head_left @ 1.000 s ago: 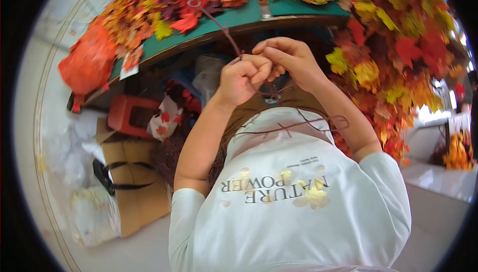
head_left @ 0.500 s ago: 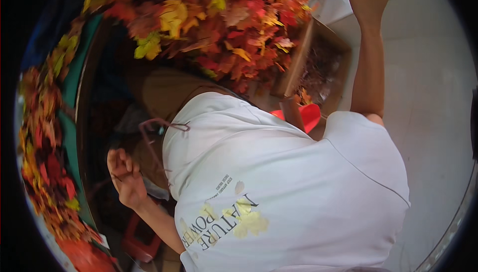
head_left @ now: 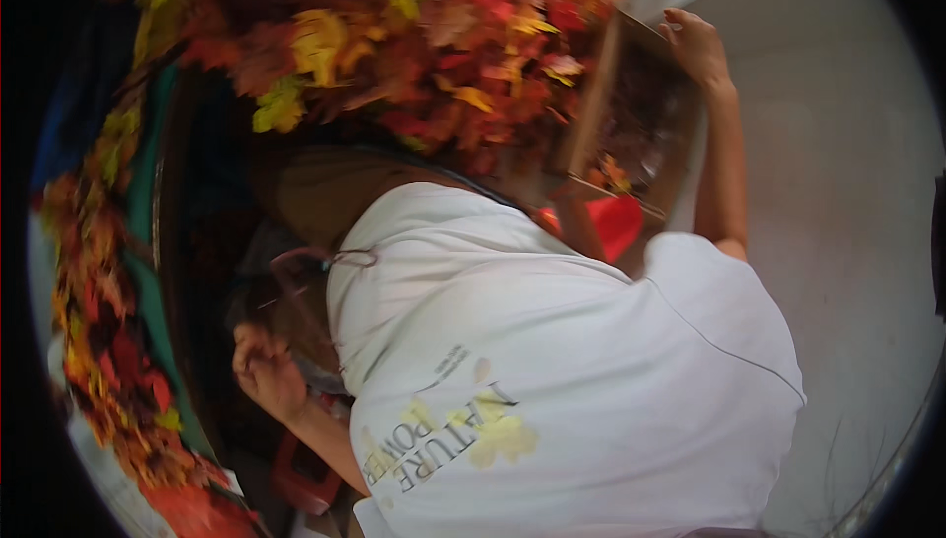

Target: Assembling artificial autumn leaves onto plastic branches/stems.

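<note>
My right hand point(head_left: 695, 45) reaches far out to the upper right and rests with loose fingers on the rim of an open cardboard box point(head_left: 591, 95). Dark stems and a few orange leaves lie inside it. My left hand point(head_left: 263, 380) hangs low at the left with its fingers curled, next to the dark space under a green table edge point(head_left: 148, 203). I cannot make out anything inside it. A pair of glasses point(head_left: 305, 272) hangs from the collar of my white shirt point(head_left: 552, 361).
A thick mass of red, orange and yellow artificial leaves point(head_left: 414, 35) fills the top, and a leaf garland point(head_left: 99, 321) runs down the left. A red plastic piece point(head_left: 616, 223) sits below the box, a red crate point(head_left: 296, 469) lower left. Grey floor point(head_left: 838, 193) lies right.
My hands were together on a thin stem; they have parted. The right hand has reached out to the cardboard box and the left has dropped low. The view has swung round.
</note>
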`<control>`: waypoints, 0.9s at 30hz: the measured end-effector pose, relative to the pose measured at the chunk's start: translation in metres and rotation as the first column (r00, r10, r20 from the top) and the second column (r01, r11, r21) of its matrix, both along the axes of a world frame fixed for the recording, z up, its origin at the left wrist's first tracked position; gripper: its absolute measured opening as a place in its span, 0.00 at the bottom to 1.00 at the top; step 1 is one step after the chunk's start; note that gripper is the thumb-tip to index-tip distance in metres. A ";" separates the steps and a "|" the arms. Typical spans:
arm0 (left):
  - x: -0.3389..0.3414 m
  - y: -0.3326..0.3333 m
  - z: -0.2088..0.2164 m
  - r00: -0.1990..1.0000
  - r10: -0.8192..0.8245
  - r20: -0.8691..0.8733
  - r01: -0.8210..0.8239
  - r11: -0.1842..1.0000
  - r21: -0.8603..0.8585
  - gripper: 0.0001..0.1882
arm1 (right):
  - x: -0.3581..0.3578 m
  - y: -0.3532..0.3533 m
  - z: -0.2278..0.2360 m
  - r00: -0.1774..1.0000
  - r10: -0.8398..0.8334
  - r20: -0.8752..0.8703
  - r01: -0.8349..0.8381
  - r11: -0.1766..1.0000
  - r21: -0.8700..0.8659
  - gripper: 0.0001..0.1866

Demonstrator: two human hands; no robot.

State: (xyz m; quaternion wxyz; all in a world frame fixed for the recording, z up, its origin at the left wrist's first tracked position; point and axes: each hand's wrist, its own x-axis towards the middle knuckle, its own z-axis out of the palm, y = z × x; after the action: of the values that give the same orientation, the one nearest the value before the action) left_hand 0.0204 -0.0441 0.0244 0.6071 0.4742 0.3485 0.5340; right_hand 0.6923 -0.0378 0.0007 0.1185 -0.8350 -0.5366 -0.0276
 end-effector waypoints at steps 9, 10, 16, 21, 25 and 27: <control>0.019 0.021 0.007 0.860 0.324 0.394 -0.338 0.941 -0.034 0.14 | -0.323 0.109 0.123 0.069 0.761 -0.645 -0.892 0.336 0.301 0.11; 0.015 0.020 0.014 0.833 0.386 0.397 -0.412 0.911 -0.023 0.14 | -0.355 0.119 0.123 0.007 0.772 -0.636 -0.916 0.260 0.306 0.11; -0.013 0.020 0.021 0.637 0.359 0.683 -0.377 0.917 -0.130 0.12 | -0.525 0.146 0.090 -0.257 0.394 -0.882 -0.891 0.257 0.375 0.11; -0.022 0.034 0.026 0.609 0.565 0.557 -0.586 0.794 -0.164 0.11 | -0.583 0.146 0.077 -0.324 0.320 -0.890 -0.857 0.299 0.419 0.12; -0.038 0.048 0.010 0.574 0.525 0.629 -0.541 0.819 -0.190 0.10 | -0.610 0.148 0.063 -0.418 0.341 -0.842 -0.801 0.299 0.519 0.10; -0.042 0.053 0.008 0.572 0.513 0.640 -0.507 0.834 -0.215 0.10 | -0.620 0.152 0.056 -0.399 0.344 -0.850 -0.777 0.366 0.513 0.05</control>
State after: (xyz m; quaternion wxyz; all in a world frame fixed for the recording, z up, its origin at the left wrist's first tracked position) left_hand -0.0214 0.0087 0.0324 0.5127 0.1243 0.2274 0.8185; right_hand 0.0726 0.1142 0.0569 0.2797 -0.1848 -0.6571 0.6752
